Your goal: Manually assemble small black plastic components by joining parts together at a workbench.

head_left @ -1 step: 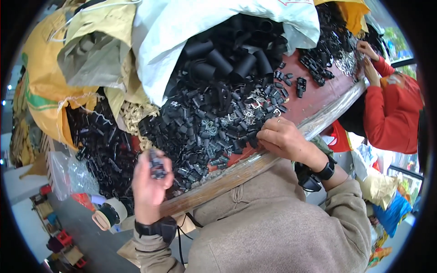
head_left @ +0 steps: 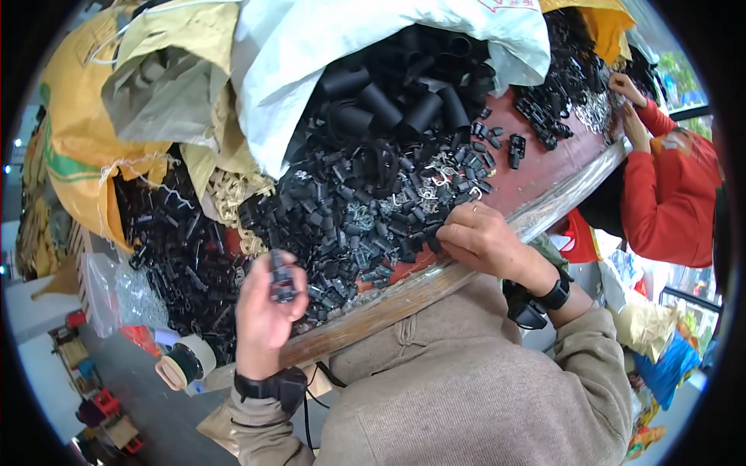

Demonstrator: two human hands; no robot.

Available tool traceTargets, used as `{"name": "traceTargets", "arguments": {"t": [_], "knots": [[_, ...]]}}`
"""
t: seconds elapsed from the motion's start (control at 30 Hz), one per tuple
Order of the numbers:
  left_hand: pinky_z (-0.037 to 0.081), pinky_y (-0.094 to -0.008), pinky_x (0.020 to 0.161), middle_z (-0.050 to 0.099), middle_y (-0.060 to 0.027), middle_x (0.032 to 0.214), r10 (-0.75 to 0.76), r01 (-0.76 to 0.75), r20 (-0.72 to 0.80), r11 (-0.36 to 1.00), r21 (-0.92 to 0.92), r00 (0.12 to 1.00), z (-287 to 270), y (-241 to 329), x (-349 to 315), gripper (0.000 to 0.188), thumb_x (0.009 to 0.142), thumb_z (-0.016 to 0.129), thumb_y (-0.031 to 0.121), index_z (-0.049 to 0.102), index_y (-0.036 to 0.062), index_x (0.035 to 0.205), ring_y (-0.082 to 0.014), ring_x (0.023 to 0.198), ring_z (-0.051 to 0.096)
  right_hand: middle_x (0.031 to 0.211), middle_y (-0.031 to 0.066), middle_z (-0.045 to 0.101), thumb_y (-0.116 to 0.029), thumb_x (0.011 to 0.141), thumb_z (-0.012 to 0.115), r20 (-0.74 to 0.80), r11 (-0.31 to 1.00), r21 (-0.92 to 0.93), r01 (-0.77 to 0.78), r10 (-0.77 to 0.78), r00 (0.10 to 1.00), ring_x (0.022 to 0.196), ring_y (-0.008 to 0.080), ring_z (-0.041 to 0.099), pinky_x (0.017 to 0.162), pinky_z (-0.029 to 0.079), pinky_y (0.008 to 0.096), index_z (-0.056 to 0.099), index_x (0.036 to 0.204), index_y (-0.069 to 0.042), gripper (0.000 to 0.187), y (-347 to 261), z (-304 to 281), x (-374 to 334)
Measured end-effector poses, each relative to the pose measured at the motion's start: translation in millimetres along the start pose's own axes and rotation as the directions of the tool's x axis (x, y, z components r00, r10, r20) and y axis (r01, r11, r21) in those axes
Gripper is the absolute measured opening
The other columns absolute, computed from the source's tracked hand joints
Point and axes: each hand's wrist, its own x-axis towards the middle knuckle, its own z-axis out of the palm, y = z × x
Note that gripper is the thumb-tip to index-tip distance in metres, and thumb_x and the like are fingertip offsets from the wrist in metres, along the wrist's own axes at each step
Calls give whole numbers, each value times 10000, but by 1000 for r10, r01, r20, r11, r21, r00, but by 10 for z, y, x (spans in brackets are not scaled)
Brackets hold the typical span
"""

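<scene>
My left hand [head_left: 266, 303] is raised over the near edge of the table, with fingers and thumb closed on a small black plastic part [head_left: 281, 278]. Farther right, my right hand [head_left: 480, 239] rests at the wooden edge beside the heap of small black parts [head_left: 342, 217]. Its fingers are pinched together at the heap's border, and whatever lies between them is hidden. Small silvery metal pieces [head_left: 427, 189] are mixed into the heap close to that hand.
A white sack [head_left: 276, 62] spills large black tubes [head_left: 378, 107]. Yellow sacks [head_left: 74, 155] stand left, near a wire spool [head_left: 193, 357]. A wooden rim [head_left: 373, 311] runs along the table front. At far right, a person in red [head_left: 668, 194] handles other parts.
My left hand has shifted slightly right with the black part, which now stands more upright. My right hand stays nearly where it was.
</scene>
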Motion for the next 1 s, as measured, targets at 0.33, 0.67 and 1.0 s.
{"name": "traceTargets", "arguments": {"t": [0.33,0.67,1.0], "knots": [[405,-225,561,508,-118,882,-167,168,-21,982,84,986,182,-333,34,418,815,529,221,382,17,1149,-154,684,492,696,49,444,-148,633,515,167,940,-167,298,-271,948,607,175,482,545,372,289,512,735,-54,139,-221,446,305],[382,-195,540,507,-84,839,-31,48,-51,926,373,998,405,-543,117,281,728,534,50,426,22,986,-121,650,481,676,73,429,-126,716,494,-25,996,87,-10,12,1000,555,225,508,503,411,328,435,676,-45,108,-265,552,289],[349,-187,475,479,-77,866,-76,97,-74,936,339,994,616,-592,317,394,777,525,58,368,4,1134,-107,583,448,666,129,556,-106,778,503,25,434,892,-128,234,972,622,235,572,541,432,312,456,762,13,128,-218,615,181]]}}
